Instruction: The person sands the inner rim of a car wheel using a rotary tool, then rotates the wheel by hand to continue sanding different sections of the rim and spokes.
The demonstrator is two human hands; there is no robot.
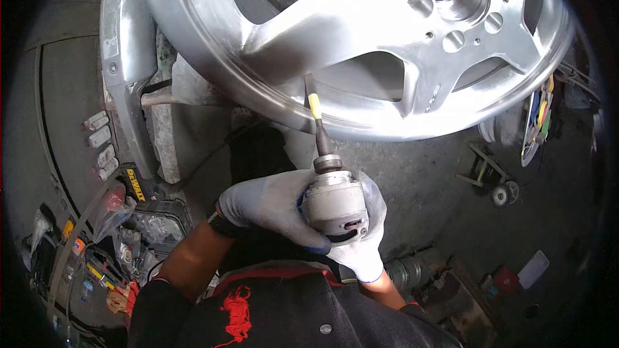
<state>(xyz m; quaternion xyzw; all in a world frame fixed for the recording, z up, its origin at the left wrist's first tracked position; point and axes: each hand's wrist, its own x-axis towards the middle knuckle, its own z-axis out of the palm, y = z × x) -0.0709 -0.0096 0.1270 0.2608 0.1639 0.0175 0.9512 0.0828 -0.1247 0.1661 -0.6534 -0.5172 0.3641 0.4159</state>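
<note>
Both gloved hands are closed tight round the grinder [335, 205], no gap between fingers and its body. Left hand [267, 205]: comes in from the lower left, forearm bare, wrist bent, fingers wrapped over the near side of the metal housing. Right hand [361, 248]: cups the housing from beneath and from the right, wrist tucked close to the chest, fingers curled round the rear end. The grinder sits below the alloy wheel [361, 19], pointed up at it. Its long shaft [316, 116], banded yellow, leans slightly left, and the tip lies against the wheel's rim, beside a spoke. Below and left of the wheel: yellow-and-black tool case [137, 183] on the floor among small packets. Below and right of the wheel: small wheeled trolley [493, 183], well apart from the hands.
</note>
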